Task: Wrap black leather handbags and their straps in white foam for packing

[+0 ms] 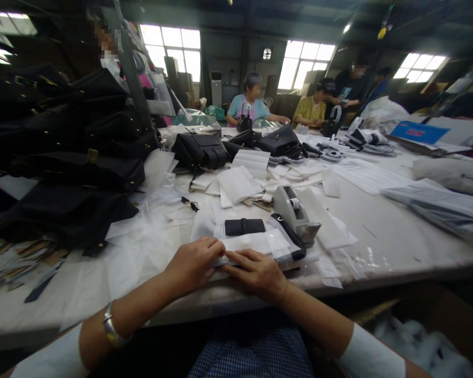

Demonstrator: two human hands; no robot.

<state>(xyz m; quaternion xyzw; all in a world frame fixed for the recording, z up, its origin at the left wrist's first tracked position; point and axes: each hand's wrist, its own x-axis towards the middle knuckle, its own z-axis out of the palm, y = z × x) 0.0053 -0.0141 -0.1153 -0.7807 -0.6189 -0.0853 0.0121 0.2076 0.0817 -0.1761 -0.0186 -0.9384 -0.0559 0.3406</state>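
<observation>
Both hands meet at the table's near edge over white wrapping paper (256, 243). My left hand (195, 265) has its fingers curled and closed at the paper's near edge. My right hand (260, 273) lies beside it with fingers stretched out over the same edge, their tips close to the left fingers. Just beyond the paper sits a small black rectangular piece with a band round its middle (244, 227). A black strap (289, 236) curves along the paper's right side. What lies under the paper is hidden.
A grey tape dispenser (295, 212) stands right of the paper. Black handbags (114, 168) are piled high at left, with more bags (201, 149) behind loose white sheets (238, 184). Clear plastic (142, 236) lies left. Several people work across the table (398, 226).
</observation>
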